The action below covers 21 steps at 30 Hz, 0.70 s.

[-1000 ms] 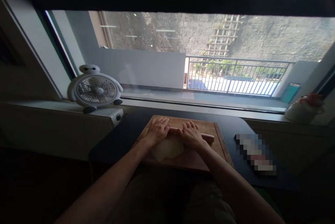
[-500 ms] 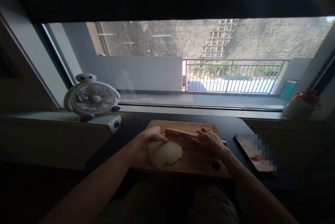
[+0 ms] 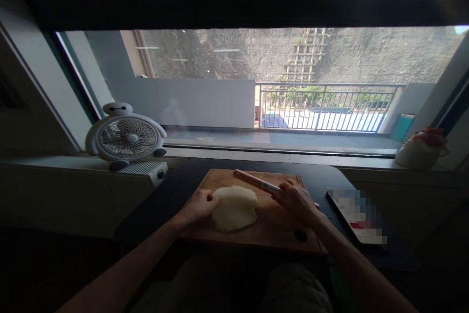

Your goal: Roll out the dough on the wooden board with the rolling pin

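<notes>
A flat, pale sheet of dough with an uneven edge lies on a wooden cutting board. At the dough's upper left edge is my left hand, its fingers curled and the thumb on the rim, pinching it. My right hand is wrapped round a rolling pin with a brownish end and a pale middle. The pin slants over the back of the board, its far end pointing up and left, apart from the dough. Part of the pin is hidden under my right hand.
The board rests on a dark table. A partly blurred phone or tablet lies to the right. A white fan stands at the left by the window, and a white jar with a red top sits on the right sill.
My left hand has moved left and toward me, and the dough now lies flatter and further spread. The rolling pin's far end has tilted up, away from the dough.
</notes>
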Each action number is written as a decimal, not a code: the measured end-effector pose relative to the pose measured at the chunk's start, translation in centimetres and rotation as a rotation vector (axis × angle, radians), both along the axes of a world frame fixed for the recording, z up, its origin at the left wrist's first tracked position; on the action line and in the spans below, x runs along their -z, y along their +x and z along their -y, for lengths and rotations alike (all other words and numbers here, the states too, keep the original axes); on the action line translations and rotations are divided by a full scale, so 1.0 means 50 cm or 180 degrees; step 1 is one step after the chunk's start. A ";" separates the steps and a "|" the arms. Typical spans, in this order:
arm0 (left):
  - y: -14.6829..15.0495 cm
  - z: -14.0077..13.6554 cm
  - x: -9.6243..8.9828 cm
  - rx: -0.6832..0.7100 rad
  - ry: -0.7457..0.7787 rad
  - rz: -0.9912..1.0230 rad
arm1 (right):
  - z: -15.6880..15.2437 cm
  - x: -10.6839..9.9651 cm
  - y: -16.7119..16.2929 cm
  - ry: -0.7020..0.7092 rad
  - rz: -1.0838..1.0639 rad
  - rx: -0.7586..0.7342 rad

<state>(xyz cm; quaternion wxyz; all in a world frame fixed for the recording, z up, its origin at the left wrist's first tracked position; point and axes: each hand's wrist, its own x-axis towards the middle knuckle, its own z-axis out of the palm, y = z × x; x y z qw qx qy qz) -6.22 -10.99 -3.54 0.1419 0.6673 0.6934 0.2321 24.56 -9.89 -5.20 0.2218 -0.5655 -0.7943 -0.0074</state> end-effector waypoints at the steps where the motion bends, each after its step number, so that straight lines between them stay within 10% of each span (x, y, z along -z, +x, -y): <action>1: -0.006 0.002 -0.008 -0.0069 0.0118 -0.0145 | 0.011 0.002 -0.003 0.0027 0.0072 -0.0180; 15: 0.144 -0.128 -0.009 0.0581 0.0375 -0.1302 | -0.061 -0.034 -0.083 -0.0466 0.0713 -0.0274; 21: 0.092 0.013 0.019 0.0862 0.0767 -0.1493 | 0.069 0.013 -0.088 -0.0150 0.0398 -0.0333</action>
